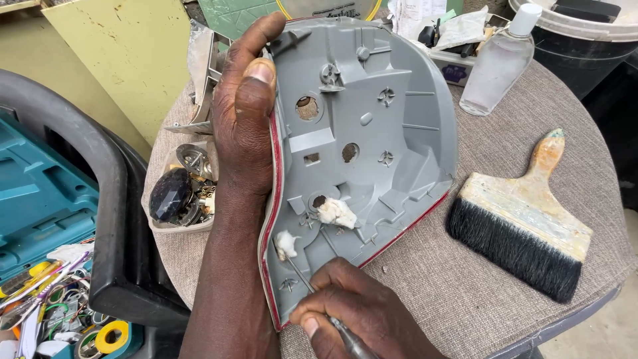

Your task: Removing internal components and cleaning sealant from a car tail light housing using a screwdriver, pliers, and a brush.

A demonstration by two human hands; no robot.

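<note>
My left hand grips the left edge of a grey plastic tail-light housing with a red rim, holding it tilted up off a round cloth-covered table. My right hand is at the housing's lower edge, closed on a thin metal tool whose tip reaches a small white cotton wad. A second white wad sits by a round hole in the housing's back.
A wide paint brush with black bristles lies to the right. A clear plastic bottle stands behind it. A small tray of metal odds and a dark faceted stone is left of the housing. A teal tool case is at far left.
</note>
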